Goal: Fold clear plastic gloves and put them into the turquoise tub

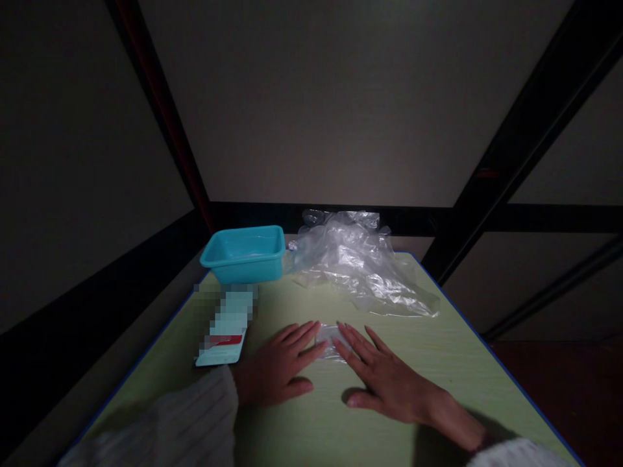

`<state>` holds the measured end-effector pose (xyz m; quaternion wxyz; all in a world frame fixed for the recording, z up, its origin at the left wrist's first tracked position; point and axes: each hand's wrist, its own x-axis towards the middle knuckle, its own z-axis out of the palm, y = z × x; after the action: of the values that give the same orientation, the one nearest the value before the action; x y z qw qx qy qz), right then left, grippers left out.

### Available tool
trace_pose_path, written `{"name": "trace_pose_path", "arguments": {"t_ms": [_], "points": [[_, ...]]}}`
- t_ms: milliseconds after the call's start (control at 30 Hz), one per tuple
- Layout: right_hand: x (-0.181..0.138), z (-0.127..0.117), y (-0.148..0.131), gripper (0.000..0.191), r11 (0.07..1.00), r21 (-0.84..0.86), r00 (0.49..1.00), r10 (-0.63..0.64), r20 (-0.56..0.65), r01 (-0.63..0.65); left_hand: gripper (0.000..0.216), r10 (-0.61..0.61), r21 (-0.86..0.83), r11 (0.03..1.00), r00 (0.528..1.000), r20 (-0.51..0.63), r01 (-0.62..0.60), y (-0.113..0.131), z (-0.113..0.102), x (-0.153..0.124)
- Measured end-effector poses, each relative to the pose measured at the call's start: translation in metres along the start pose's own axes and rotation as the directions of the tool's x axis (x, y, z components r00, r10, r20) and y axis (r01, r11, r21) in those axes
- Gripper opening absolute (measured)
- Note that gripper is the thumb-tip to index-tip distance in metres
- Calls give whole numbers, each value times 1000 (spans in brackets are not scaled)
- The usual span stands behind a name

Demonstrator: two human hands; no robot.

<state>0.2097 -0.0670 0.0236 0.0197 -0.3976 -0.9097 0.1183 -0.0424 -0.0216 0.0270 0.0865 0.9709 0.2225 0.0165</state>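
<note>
A small piece of clear plastic film point(329, 338) lies flat on the light green table, near its middle. My left hand point(282, 366) rests palm down, its fingers stretched out over the film's left edge. From the other side, my right hand point(384, 373) lies with spread fingers, the tips on the film's right part. Both hands are open and grip nothing. Beyond them sits a crumpled heap of clear plastic point(345, 253), like thin bags or sheets; single pieces cannot be told apart.
A turquoise plastic basin point(248, 269) stands at the back left, touching or close to the plastic heap. Nearer, a phone-like slab with a blurred, lit face point(228, 331) lies left of my left hand. The table point(316, 434) has a blue edge; a wall rises behind it.
</note>
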Motion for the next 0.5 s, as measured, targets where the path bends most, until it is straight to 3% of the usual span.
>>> {"name": "trace_pose_path", "arguments": {"t_ms": [500], "points": [[-3,-11,11,71,992,119,997,-52,57,45,63,13,-98,995,1000,5,-13,-4,-4,0]]}}
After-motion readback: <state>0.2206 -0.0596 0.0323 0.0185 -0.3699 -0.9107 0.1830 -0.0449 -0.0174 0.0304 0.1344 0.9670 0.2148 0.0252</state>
